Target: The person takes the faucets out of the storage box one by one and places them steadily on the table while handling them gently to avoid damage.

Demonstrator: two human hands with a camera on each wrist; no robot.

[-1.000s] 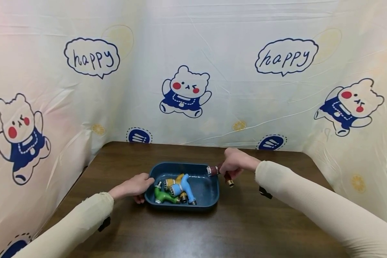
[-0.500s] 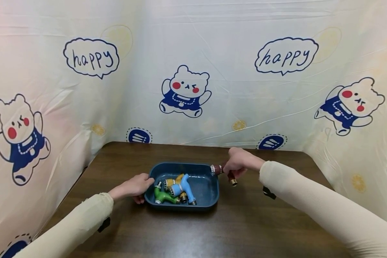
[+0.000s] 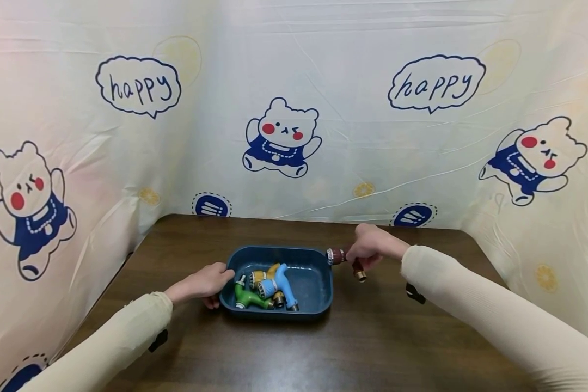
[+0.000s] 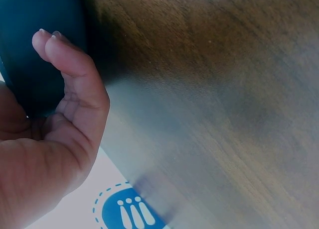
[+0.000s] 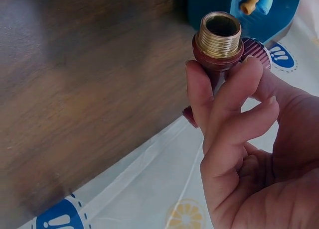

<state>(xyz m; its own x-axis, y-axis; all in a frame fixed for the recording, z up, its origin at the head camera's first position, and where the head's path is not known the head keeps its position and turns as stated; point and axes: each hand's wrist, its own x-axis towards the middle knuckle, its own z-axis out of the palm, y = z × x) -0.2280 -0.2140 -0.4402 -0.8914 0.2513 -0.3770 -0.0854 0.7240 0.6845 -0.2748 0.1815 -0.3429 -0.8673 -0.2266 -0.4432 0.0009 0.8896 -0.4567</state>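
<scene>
My left hand (image 3: pixel 208 282) grips the left end of a dark blue tray (image 3: pixel 311 286), thumb over the rim and fingers curled along the outside. That grip also shows in the left wrist view, against the tray wall (image 4: pixel 45 69). With my right hand (image 3: pixel 371 247) I pinch a dark red tap (image 3: pixel 337 256) just off the tray's right end. Its ribbed knob points at the tray, overlapping the rim in the head view. The brass threaded inlet (image 5: pixel 219 37) faces the right wrist camera. A blue tap (image 3: pixel 285 286), a yellow tap (image 3: pixel 257 279) and a green tap (image 3: pixel 249 297) lie heaped in the tray's left half.
The tray stands on a brown wooden table (image 3: pixel 294 354). A pale printed curtain (image 3: pixel 353 136) with bears and "happy" bubbles hangs behind the table and along both sides.
My right hand has shifted to the right with the red tap, carrying its knob from over the tray's corner out to the rim. The left hand and the tray stay put.
</scene>
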